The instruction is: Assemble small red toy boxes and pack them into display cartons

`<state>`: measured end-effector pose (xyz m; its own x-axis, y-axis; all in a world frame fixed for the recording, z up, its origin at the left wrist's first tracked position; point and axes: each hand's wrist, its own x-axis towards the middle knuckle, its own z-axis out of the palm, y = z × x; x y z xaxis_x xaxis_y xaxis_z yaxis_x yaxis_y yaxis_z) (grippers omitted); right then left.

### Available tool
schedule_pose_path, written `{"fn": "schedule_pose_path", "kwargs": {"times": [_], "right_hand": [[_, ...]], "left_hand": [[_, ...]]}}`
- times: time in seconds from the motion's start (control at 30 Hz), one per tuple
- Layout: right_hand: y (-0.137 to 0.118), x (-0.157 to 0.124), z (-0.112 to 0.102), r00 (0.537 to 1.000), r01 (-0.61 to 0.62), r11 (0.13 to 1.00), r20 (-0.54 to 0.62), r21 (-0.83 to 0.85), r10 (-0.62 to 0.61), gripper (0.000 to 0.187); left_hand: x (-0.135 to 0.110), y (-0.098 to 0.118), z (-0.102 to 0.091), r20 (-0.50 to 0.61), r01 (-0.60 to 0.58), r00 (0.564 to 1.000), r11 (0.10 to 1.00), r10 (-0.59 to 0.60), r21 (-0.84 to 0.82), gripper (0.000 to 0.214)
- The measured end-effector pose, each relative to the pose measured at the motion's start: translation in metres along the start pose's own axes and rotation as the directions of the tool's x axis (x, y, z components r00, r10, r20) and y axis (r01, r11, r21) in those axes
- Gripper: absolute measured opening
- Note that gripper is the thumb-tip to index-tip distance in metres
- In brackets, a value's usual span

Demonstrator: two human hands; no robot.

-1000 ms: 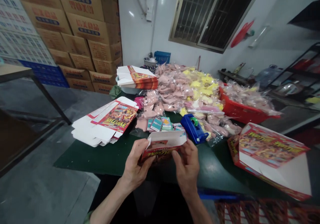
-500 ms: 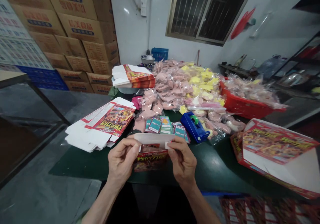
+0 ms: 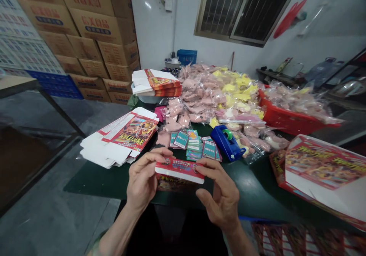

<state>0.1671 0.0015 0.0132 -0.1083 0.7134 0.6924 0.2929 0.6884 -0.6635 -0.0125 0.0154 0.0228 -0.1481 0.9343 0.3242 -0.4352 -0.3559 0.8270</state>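
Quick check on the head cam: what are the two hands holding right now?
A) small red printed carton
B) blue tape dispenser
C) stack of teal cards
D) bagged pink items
A. The left hand and right hand hold the small red printed carton between them at its two ends.

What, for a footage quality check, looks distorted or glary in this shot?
In the head view, the wide lens bends the stacked cardboard cartons and the barred window toward the edges; a bright glare spot sits on the white wall; the plastic bags shine.
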Motion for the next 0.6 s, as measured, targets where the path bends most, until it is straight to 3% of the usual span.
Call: {"fn": "schedule_pose_path", "kwargs": {"times": [0.13, 0.33, 0.47, 0.6], "right_hand": [[-0.007, 0.0, 0.0, 0.998, -0.019, 0.997, -0.064, -0.077, 0.015, 0.02], [-0.02, 0.012, -0.002, 0.999, -0.053, 0.979, -0.001, -0.197, 0.053, 0.013], [-0.029, 0.012, 0.002, 1.0, -0.022, 0.973, 0.004, -0.231, 0.024, 0.016], [-0.027, 0.0, 0.012, 0.995, 0.021, 0.957, -0.088, -0.288, -0.048, 0.029]], "left_hand": [[-0.007, -0.001, -0.006, 0.077, -0.036, 0.997, 0.995, 0.029, 0.09, 0.02], [-0.009, 0.008, -0.009, 0.208, -0.23, 0.966, 0.882, 0.155, 0.411, 0.013], [-0.001, 0.031, -0.01, 0.357, -0.277, 0.931, 0.777, 0.071, 0.566, 0.016], [0.006, 0.032, -0.018, 0.421, -0.229, 0.907, 0.821, -0.015, 0.523, 0.015]]}}
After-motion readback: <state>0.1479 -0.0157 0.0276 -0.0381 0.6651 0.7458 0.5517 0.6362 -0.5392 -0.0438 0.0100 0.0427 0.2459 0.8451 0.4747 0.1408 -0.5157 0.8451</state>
